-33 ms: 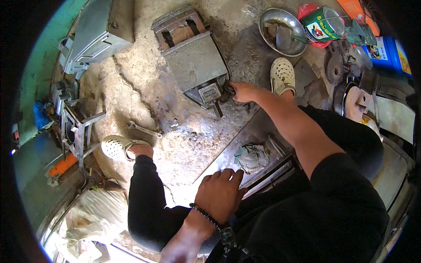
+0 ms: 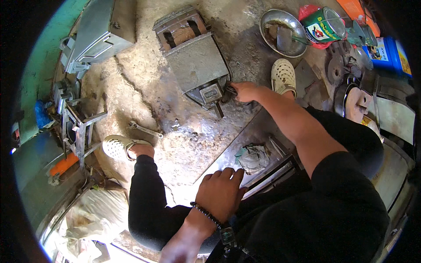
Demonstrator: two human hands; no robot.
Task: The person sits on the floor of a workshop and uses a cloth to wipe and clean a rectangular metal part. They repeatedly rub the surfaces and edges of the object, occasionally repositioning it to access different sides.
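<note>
On the floor ahead stands a heavy grey metal machine part [image 2: 197,61], with a slotted brown section at its far end. At its near end are a square fitting [image 2: 211,93] and a short rod. My right hand [image 2: 246,91] is at the near right corner, its fingers closed round a small dark thing [image 2: 230,90] against the side. What that thing is, I cannot make out. Low in front of my body is my left hand [image 2: 219,193], back upward and fingers bent down. A dark beaded bracelet circles its wrist. The fingertips are hidden.
A combination wrench [image 2: 147,130] lies by my left shoe. Far right are a metal bowl [image 2: 265,33] with a scraper-like tool, a green can [image 2: 322,30] and a blue container [image 2: 388,55]. A grey metal cabinet [image 2: 103,39] and a small metal frame [image 2: 81,131] stand left.
</note>
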